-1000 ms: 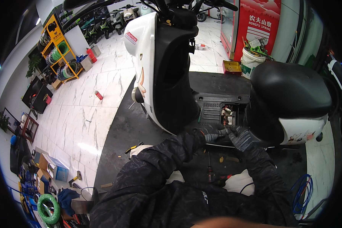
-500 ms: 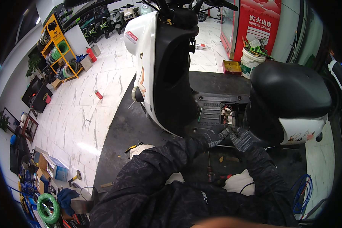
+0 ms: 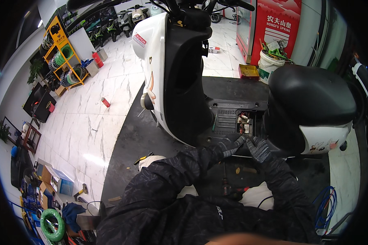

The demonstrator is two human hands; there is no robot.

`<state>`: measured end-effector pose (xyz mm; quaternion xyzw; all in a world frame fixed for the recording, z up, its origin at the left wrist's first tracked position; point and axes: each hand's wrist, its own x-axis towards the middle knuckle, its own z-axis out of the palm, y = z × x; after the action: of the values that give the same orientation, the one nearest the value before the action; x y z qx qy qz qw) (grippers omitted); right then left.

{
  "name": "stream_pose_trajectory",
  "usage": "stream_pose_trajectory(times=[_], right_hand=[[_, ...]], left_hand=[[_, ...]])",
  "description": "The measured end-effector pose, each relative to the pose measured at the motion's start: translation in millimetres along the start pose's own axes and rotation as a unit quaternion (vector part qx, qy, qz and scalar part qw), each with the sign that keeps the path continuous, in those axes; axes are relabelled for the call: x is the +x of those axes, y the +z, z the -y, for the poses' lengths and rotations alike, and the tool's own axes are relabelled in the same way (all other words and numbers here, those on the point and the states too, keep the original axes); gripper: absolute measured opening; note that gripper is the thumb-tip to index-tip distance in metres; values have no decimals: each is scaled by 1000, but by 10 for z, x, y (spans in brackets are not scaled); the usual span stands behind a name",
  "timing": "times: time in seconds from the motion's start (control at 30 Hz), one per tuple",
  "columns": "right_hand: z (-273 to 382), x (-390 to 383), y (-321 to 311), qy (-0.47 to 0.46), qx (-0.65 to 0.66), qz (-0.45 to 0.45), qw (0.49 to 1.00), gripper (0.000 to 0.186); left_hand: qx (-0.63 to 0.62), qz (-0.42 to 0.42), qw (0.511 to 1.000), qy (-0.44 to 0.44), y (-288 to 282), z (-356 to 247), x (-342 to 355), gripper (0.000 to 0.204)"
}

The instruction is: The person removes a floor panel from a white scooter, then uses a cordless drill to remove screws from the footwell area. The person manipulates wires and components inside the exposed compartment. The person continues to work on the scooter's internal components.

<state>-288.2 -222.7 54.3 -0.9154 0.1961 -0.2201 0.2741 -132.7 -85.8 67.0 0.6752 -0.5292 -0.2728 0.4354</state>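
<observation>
A white and black scooter (image 3: pixel 184 81) stands side-on before me, with an uncovered compartment (image 3: pixel 255 126) in its footboard. Inside it, several wires with pale connectors (image 3: pixel 244 119) show. At the compartment's near edge, my left hand (image 3: pixel 232 146), in a grey striped glove, has its fingers drawn together just below the wires. Close beside it on the right is my right hand (image 3: pixel 258 150), gloved alike, its fingertips bent in toward the left ones. Whatever lies between the fingertips is too small to make out. Both hands partly hide the footboard's near edge.
A screwdriver (image 3: pixel 225 185) lies on the black mat (image 3: pixel 126 141) in front of me, near my knees. Yellow-handled pliers (image 3: pixel 143 157) rest by my left knee. Behind the scooter are a white bucket (image 3: pixel 270 67) of tools and a yellow tray (image 3: pixel 248 71). Boxes and tools crowd the lower left.
My fingertips have shifted slightly left, and the hands' tips have come a little apart. More of the wires in the compartment shows. The scooter stays in place.
</observation>
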Motion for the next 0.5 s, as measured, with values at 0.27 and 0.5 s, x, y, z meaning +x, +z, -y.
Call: stream_pose_trajectory(times=[0.27,0.5], right_hand=[[-48,13,87,-14,-6,-13,1000,21],[-49,54,81,-31,0,-25,999,21]], left_hand=[[-141,0,978,-155,116,22,121,41],[-84,-61,991,-90,159,83,94,38]])
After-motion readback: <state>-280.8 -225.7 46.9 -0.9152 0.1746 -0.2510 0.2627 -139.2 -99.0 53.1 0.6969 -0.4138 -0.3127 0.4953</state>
